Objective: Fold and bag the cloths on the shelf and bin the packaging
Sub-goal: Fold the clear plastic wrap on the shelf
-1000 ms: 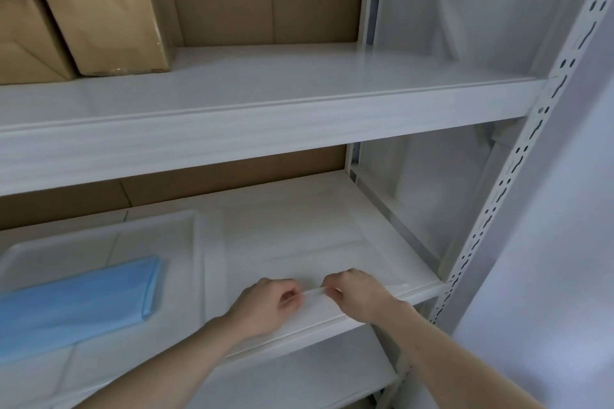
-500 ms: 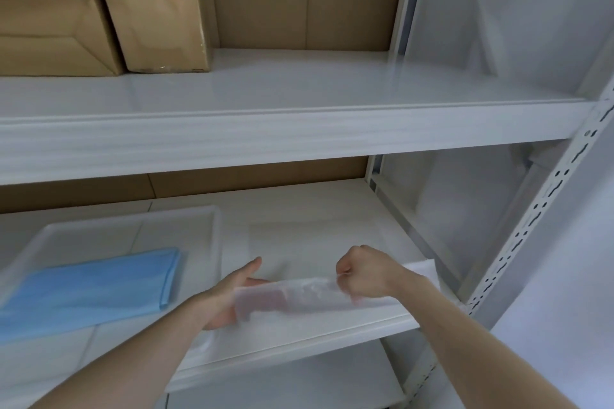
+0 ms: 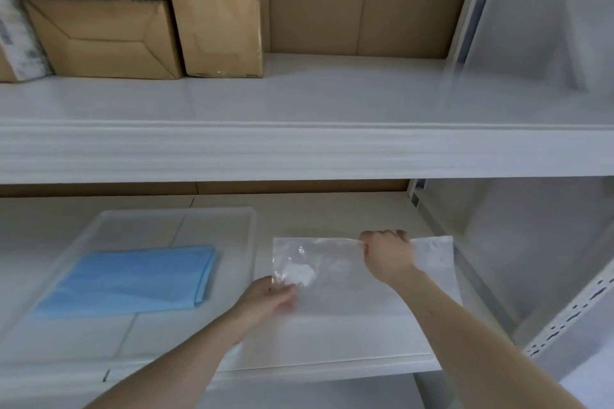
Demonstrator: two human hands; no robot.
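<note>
Bag point(image 3: 335, 272) raised, both hands' grip outstretched.

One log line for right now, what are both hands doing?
left hand: grips clear plastic bag corner | right hand: pinches bag top edge | folded blue cloth: in translucent tray, unbagged

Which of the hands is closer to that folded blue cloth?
Left. The left hand grips the clear bag just right of the blue cloth; the right hand pinches its top edge, farther away.
</note>
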